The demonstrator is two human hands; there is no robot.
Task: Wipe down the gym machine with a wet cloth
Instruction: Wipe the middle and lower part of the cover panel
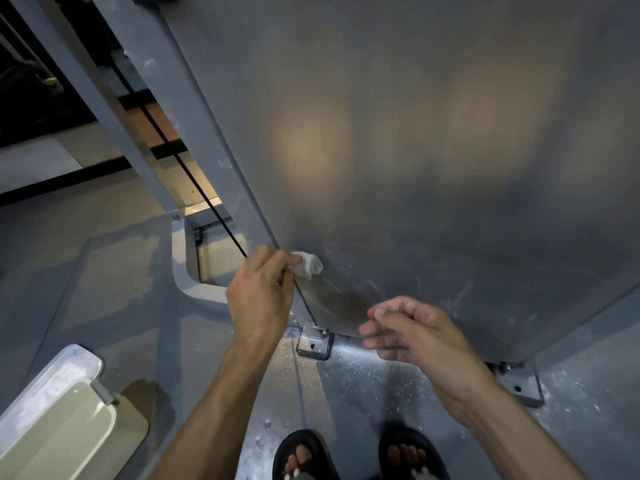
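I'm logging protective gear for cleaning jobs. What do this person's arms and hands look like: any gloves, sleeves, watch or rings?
Both forearms are bare as far as the frame shows; no sleeve cuffs appear. The left hand and right hand wear no gloves, and no watch, bracelet or ring is visible. On the feet, black open-toed sandals are worn.

The setting was a gym, shown by a grey machine shroud (415, 150), cable (194, 181) and floor-bolted feet (313, 346).
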